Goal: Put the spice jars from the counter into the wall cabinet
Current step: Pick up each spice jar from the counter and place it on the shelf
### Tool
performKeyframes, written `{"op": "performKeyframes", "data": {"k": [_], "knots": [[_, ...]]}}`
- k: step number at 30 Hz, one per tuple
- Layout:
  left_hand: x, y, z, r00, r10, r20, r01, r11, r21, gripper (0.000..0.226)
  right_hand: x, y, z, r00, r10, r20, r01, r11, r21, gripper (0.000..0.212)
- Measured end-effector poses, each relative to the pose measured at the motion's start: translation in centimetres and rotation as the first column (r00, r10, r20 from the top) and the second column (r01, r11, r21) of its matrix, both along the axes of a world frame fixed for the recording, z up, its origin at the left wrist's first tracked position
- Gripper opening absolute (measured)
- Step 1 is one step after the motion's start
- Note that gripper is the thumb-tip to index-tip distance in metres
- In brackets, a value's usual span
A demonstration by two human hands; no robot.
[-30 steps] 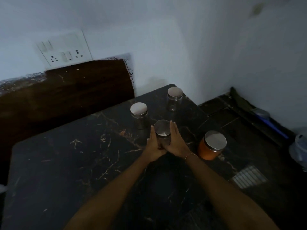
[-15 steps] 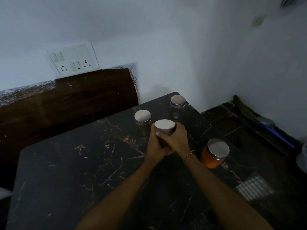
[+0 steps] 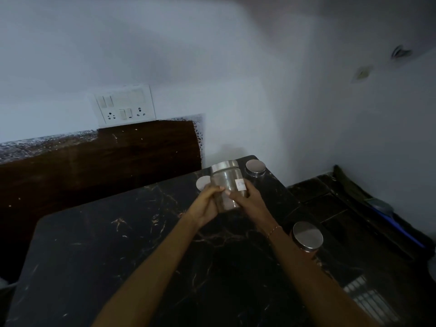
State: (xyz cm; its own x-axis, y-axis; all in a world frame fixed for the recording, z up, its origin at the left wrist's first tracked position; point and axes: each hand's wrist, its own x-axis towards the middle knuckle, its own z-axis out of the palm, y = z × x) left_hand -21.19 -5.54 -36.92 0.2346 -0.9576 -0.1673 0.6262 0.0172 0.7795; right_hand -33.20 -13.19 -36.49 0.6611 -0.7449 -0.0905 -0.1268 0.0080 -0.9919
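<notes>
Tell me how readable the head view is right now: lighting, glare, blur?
Head view: dim and bluish, the dark counter swallowing detail; both hands' grip on the held jar is clear, but its label is too blurred to read; soft glare on the lid near the right wrist; wide-angle bending at the edges, where the upper walls go soft.

Counter (image 3: 118, 244) open leftward; lidded jars (image 3: 255, 166) crowd its right edge.
</notes>
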Motion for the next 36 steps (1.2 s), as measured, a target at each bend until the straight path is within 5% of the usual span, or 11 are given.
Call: {"op": "performKeyframes", "data": {"k": [4, 8, 14, 21, 25, 36], "knots": [[-0.6, -0.1, 0.5, 0.983, 0.154, 0.102, -0.159, 0.987, 0.038, 0.028, 1.6, 0.7, -0.3, 0.981, -0.194, 0.016, 0.191, 0.944, -0.271, 0.081], [-1.0, 0.2, 1.5, 0.959, 0.213, 0.189, -0.230, 0.971, 0.071, 0.038, 3.0, 1.4, -0.1, 0.970, -0.243, -0.008, 0.217, 0.880, -0.423, 0.084], [1.5, 2.3, 3.2, 0.971, 0.194, 0.142, -0.195, 0.981, -0.001, 0.044, 1.8, 0.3, 2.3, 0.981, 0.125, 0.149, -0.110, 0.988, -0.105, 0.044], [2.8, 3.2, 5.7, 0.977, 0.115, 0.182, -0.100, 0.991, -0.086, 0.054, 2.6, -0.4, 4.9, 0.959, 0.230, 0.167, -0.220, 0.973, -0.077, 0.048], [3.5, 3.7, 6.5, 0.872, 0.173, 0.458, -0.159, 0.985, -0.071, 0.069, 3.4, -0.4, 6.1, 0.956, 0.249, 0.155, -0.226, 0.963, -0.147, 0.053], [7.6, 4.4, 16.2, 0.617, 0.330, 0.715, -0.207, 0.944, -0.258, 0.072, 6.8, -0.2, 16.5, 0.947, 0.292, 0.134, -0.208, 0.875, -0.438, 0.063]]}}
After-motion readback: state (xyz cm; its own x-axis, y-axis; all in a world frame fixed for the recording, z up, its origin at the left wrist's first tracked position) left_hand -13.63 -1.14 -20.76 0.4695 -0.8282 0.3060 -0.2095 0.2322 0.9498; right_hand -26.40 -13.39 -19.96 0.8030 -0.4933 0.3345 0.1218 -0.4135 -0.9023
